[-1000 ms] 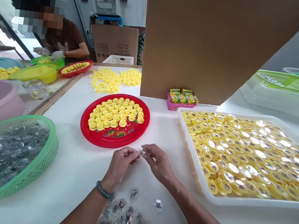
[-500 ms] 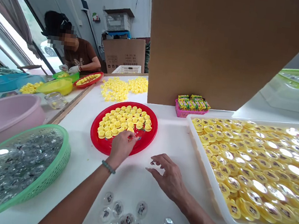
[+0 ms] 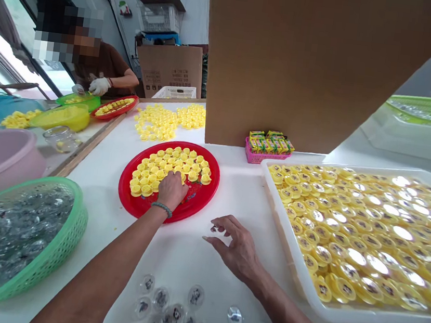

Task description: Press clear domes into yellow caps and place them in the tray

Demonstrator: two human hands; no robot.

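Fingertips of the left hand [image 3: 173,189] were down over the near part of the red tray [image 3: 208,197], at the yellow pieces [image 3: 155,169], but the back of that hand hid them, so from my end I could not tell whether they had closed on anything. The right hand [image 3: 236,242], nearer and to the right, held a small printed piece [image 3: 213,229] at its fingertips, thumb and index a narrow gap apart.

Doing this step well, I judged, meant taking one yellow piece by its side from the near edge of the group, without dragging its close-packed neighbours, while the right hand gripped lightly, off the printed face.

Counting, I had one red tray under the left hand, with roughly forty yellow pieces, some hidden. Between the forearms lay about ten loose clear discs [image 3: 161,297], too overlapped for a sure number, and one lone disc [image 3: 234,317] apart, beside the right forearm. Right of the right hand stood one white tray [image 3: 377,318] of yellow rounds [image 3: 345,287], past counting. Left of the left forearm was one green basket [image 3: 77,228] heaped with discs, likewise uncountable. Ahead of the right hand sat one pink basket [image 3: 257,158] of wrapped packets [image 3: 268,144].
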